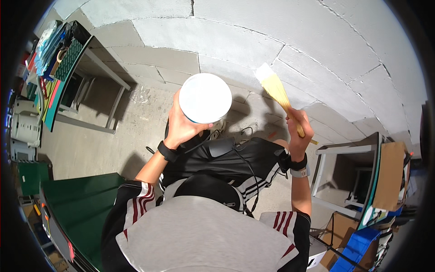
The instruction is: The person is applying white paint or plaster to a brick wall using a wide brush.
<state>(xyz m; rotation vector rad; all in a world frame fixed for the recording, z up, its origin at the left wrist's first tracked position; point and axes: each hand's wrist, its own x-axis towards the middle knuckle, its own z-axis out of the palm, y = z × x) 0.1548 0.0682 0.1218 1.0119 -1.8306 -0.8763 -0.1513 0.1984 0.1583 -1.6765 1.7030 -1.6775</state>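
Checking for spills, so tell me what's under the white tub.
Around the white tub show part of a shoe, grey floor and the left hand, which grips it. The tub hides its own underside and whatever lies directly beneath, so spills there cannot be seen.

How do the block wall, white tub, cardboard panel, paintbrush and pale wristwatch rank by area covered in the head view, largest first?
1. Block wall
2. White tub and cardboard panel: too alike to rank, and the tub's nearness to the camera may enlarge it
3. Paintbrush
4. Pale wristwatch
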